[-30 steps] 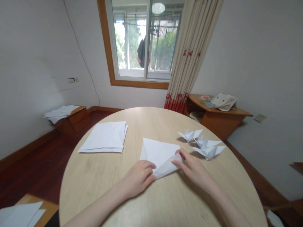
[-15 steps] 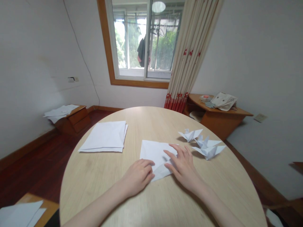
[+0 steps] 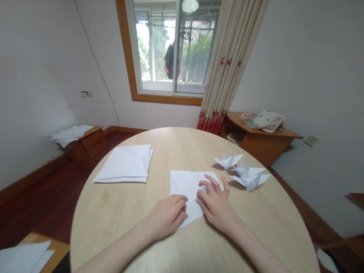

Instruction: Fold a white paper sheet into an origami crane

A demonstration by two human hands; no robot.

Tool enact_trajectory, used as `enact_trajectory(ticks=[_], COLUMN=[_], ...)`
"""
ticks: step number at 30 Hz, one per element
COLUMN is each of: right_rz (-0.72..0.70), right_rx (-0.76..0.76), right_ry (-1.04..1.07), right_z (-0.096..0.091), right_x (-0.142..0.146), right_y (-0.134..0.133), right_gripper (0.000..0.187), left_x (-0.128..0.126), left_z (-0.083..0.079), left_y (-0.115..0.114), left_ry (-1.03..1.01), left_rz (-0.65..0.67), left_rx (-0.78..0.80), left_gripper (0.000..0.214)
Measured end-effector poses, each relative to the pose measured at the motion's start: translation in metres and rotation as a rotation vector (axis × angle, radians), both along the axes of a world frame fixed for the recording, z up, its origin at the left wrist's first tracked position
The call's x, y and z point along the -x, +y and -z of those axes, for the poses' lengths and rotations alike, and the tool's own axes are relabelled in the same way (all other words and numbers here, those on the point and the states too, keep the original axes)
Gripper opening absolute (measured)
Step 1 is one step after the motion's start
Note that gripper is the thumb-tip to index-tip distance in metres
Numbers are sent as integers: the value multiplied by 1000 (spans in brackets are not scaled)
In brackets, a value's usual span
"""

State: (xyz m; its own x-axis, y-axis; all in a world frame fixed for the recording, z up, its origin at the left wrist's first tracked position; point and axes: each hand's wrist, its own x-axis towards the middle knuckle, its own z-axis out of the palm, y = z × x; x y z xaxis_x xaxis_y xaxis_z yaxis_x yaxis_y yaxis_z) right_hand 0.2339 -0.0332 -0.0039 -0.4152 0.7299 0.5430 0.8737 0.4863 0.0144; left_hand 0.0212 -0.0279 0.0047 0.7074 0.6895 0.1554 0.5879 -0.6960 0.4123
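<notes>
A white sheet of paper [image 3: 186,184] lies flat on the round table, with both of my hands over it. My left hand [image 3: 172,212] rests on the sheet's lower left edge, its fingers loosely bent and its thumb apart from them. On the right part of the sheet is my right hand [image 3: 214,199], fingers spread and bent, fingertips down on or near the paper. Its palm hides the sheet's lower right edge. Just beyond my right hand, white folded paper cranes [image 3: 251,182] stand close together with their wings out.
A stack of white paper [image 3: 123,163] lies on the left of the round wooden table [image 3: 119,223]. More white sheets [image 3: 22,258] lie at the lower left. Against the right wall, a wooden desk [image 3: 270,138] holds a cloth bag [image 3: 269,121]. A window and curtain [image 3: 227,49] are ahead.
The sheet has shifted a little and turned, its lower corner now nearer to me. My right hand has moved slightly left and its fingers are more bent; my left hand has come slightly nearer.
</notes>
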Motion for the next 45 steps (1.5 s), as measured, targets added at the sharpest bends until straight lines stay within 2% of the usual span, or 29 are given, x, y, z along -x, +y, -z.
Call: enact_trajectory(ticks=[6, 12, 20, 29, 45], right_rz=[-4, -10, -30, -38, -12], right_rx=[34, 71, 89, 85, 106], right_ry=[-36, -50, -53, -50, -90], right_z=[4, 3, 2, 6, 4], right_x=[1, -1, 0, 1, 4], right_y=[3, 5, 6, 9, 9], right_gripper=[11, 10, 9, 9, 8], left_x=[4, 5, 5, 4, 4], left_z=[1, 8, 15, 11, 13], left_y=[1, 3, 1, 1, 2], left_ry=[36, 35, 58, 66, 50], left_rz=[58, 171, 158, 160, 162], left_rx=[-15, -67, -66, -17, -36], left_gripper=[19, 32, 39, 40, 40])
